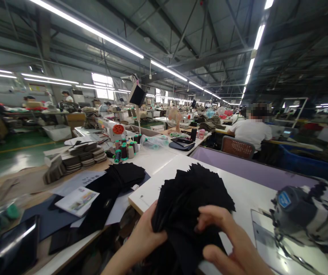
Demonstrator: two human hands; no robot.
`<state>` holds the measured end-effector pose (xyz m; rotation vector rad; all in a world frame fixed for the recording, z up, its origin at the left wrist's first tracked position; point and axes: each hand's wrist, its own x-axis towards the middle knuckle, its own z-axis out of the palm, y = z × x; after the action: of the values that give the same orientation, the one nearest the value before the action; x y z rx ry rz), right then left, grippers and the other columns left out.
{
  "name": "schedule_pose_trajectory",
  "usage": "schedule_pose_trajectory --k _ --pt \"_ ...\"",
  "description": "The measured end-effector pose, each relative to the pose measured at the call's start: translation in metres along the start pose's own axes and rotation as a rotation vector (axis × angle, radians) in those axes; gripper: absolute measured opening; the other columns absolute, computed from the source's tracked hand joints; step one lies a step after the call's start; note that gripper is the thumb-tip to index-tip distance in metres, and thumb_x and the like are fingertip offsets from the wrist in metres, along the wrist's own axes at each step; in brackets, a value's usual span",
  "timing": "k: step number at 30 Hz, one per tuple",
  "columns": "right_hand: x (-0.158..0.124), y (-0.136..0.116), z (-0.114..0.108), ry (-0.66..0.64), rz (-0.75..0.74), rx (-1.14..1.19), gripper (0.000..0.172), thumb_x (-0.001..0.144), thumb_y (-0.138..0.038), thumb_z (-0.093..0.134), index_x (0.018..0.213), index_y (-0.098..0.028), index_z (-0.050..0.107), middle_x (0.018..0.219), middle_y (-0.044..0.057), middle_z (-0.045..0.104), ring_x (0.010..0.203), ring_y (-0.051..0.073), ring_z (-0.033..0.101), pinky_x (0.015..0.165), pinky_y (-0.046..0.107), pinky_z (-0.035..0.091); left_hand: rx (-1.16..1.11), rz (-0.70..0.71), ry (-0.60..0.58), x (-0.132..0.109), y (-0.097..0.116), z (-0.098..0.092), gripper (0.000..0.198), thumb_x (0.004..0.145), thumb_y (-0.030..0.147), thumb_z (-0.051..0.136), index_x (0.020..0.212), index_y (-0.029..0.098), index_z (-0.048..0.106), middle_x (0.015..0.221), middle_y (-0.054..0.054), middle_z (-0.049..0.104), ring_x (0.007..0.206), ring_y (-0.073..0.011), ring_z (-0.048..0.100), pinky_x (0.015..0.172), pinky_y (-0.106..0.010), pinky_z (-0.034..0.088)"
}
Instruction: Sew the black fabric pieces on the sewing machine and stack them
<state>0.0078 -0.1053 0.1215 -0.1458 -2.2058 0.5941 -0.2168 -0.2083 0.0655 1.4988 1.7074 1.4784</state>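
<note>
A thick stack of black fabric pieces point(192, 198) rests on the near edge of a white sewing table point(246, 194). My left hand point(146, 233) grips the stack's left side from below, fingers tucked into the layers. My right hand point(227, 236) presses on the stack's lower right, its fingers curled over the cloth and the thumb out in front. Both hands hold the same bundle.
A sewing machine head point(309, 214) stands at the right. More black cloth point(123, 177), papers point(78, 200), stacked grey pieces point(80, 156) and thread spools point(125, 149) cover the left table. A seated person in white point(252, 131) works farther back.
</note>
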Motion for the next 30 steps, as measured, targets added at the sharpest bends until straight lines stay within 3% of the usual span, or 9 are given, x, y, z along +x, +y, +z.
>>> schedule_pose_trajectory --k 3,5,10,15,20,25,30 --pt "0.004 0.0 0.001 0.169 0.109 -0.017 0.05 0.101 -0.032 0.048 0.146 -0.023 0.031 0.084 -0.002 0.065 0.068 0.011 0.067 0.068 0.021 0.058 0.047 0.014 -0.03 -0.001 0.002 0.001 0.039 0.068 0.015 0.068 0.106 0.018 0.061 0.101 -0.003 0.07 0.091 -0.0241 0.063 0.085 -0.03 0.051" --pt "0.006 0.003 0.003 0.23 0.095 -0.165 0.048 0.1 -0.028 0.051 0.145 -0.024 0.037 0.08 -0.004 0.065 0.066 0.011 0.067 0.064 0.02 0.056 0.058 0.017 -0.045 -0.001 0.003 0.002 0.045 0.068 0.015 0.068 0.112 0.019 0.061 0.104 -0.003 0.07 0.092 -0.0243 0.064 0.085 -0.03 0.052" --pt "0.008 0.008 0.004 0.245 -0.144 -0.457 0.034 0.094 -0.016 0.059 0.128 -0.018 0.055 0.083 0.001 0.068 0.069 0.014 0.065 0.06 0.026 0.05 0.015 -0.019 -0.076 -0.001 0.006 0.004 0.049 0.069 0.015 0.068 0.117 0.019 0.06 0.105 -0.004 0.07 0.093 -0.0245 0.064 0.086 -0.031 0.052" --pt "0.013 0.002 -0.004 0.224 -0.234 -0.455 0.017 0.087 -0.008 0.063 0.101 -0.018 0.063 0.094 0.007 0.063 0.09 0.02 0.059 0.082 0.036 0.047 0.033 -0.003 -0.101 0.001 0.005 0.001 0.033 0.07 0.014 0.067 0.103 0.018 0.062 0.092 -0.001 0.068 0.091 -0.0234 0.064 0.088 -0.031 0.052" --pt "0.021 -0.004 -0.008 0.104 -0.255 -0.398 0.026 0.088 -0.004 0.057 0.112 -0.016 0.059 0.093 0.005 0.064 0.088 0.019 0.057 0.087 0.038 0.043 0.038 0.034 -0.123 0.002 0.011 -0.002 0.047 0.069 0.01 0.066 0.114 0.019 0.06 0.112 -0.003 0.067 0.098 -0.0218 0.063 0.093 -0.029 0.049" --pt "0.019 -0.008 -0.008 0.149 -0.281 -0.489 0.014 0.091 -0.008 0.056 0.091 -0.02 0.065 0.082 0.003 0.062 0.08 0.017 0.056 0.08 0.035 0.042 0.025 0.023 -0.08 0.003 0.013 -0.003 0.051 0.068 0.012 0.067 0.118 0.018 0.062 0.111 -0.004 0.069 0.097 -0.0226 0.063 0.093 -0.031 0.05" --pt "0.012 -0.013 -0.003 0.144 -0.445 -0.487 0.02 0.091 -0.006 0.049 0.092 -0.018 0.066 0.095 0.005 0.074 0.097 0.017 0.067 0.095 0.034 0.049 -0.061 -0.049 -0.015 0.005 0.01 -0.005 0.054 0.065 0.019 0.073 0.118 0.017 0.062 0.11 -0.005 0.071 0.098 -0.0266 0.064 0.09 -0.035 0.054"
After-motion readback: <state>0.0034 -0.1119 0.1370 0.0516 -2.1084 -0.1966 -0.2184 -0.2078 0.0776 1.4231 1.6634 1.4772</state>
